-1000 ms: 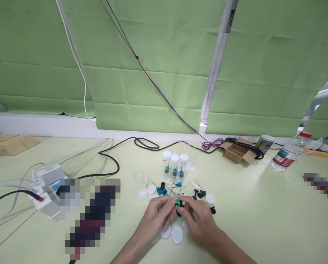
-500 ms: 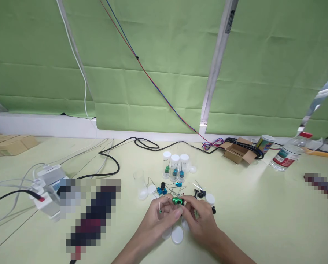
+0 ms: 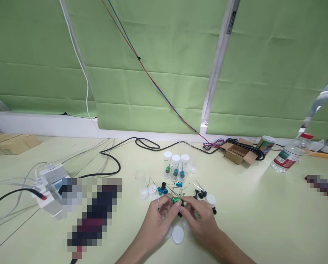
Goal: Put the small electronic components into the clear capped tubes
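My left hand (image 3: 161, 216) is closed, with thumb and fingers round a small shiny green metal piece (image 3: 175, 200). A thin metal rod with a small green end (image 3: 158, 208) sticks out by its fingers. My right hand (image 3: 199, 214) pinches at a small black part (image 3: 181, 204) against the right end of the green piece; fingertips partly hide it. Just beyond lie blue metal pieces (image 3: 162, 190), thin bent rods and black plug-like parts (image 3: 201, 194). White round caps (image 3: 177, 235) lie under and beside my hands.
Three white-capped clear tubes (image 3: 176, 168) stand behind, with green or blue pieces inside. An uncapped clear tube (image 3: 142, 183) stands left. Further out are a power strip (image 3: 54, 190), black cable (image 3: 117, 161), small open carton (image 3: 239, 152) and water bottle (image 3: 287, 157).
My left thumb has moved up over the green piece, so less of it shows. The thin rod by the left fingers has shifted slightly. The view has moved a little.
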Tool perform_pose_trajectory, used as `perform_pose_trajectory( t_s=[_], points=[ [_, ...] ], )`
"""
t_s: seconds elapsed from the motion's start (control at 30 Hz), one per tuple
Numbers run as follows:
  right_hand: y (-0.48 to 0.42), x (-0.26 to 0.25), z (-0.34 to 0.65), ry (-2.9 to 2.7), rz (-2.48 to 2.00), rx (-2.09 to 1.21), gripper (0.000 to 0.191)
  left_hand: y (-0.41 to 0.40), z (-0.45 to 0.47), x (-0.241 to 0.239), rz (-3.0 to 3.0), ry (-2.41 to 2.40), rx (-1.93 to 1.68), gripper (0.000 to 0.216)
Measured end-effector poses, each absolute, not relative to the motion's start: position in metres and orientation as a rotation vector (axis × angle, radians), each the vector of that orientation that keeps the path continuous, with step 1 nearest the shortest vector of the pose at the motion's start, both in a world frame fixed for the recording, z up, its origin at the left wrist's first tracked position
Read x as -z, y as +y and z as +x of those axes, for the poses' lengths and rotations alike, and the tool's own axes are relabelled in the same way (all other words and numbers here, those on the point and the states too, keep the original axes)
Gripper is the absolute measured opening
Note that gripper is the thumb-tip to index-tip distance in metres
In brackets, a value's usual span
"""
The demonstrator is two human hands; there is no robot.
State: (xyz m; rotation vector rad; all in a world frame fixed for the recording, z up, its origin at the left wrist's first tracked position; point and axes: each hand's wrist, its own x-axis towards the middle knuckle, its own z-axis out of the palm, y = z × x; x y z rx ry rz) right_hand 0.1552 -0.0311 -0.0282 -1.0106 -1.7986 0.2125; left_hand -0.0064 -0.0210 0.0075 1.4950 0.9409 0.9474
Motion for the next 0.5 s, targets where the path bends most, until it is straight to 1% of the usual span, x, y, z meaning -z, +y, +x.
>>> perform_pose_trajectory(
  t_s=[0.33, 0.5],
  points=[
    [-0.0301, 0.0275, 0.1535, -1.792, -0.967, -0.109, 0.025, -0.0172, -0.0077, -0.0015, 1.445, 0.976, -1.046, 0.027],
    [-0.0325, 0.0279, 0.1522, -1.835, -0.948, -0.128, 0.025, -0.0138, -0.0087, 0.0021, 1.399, 0.958, -1.122, 0.025]
  ],
)
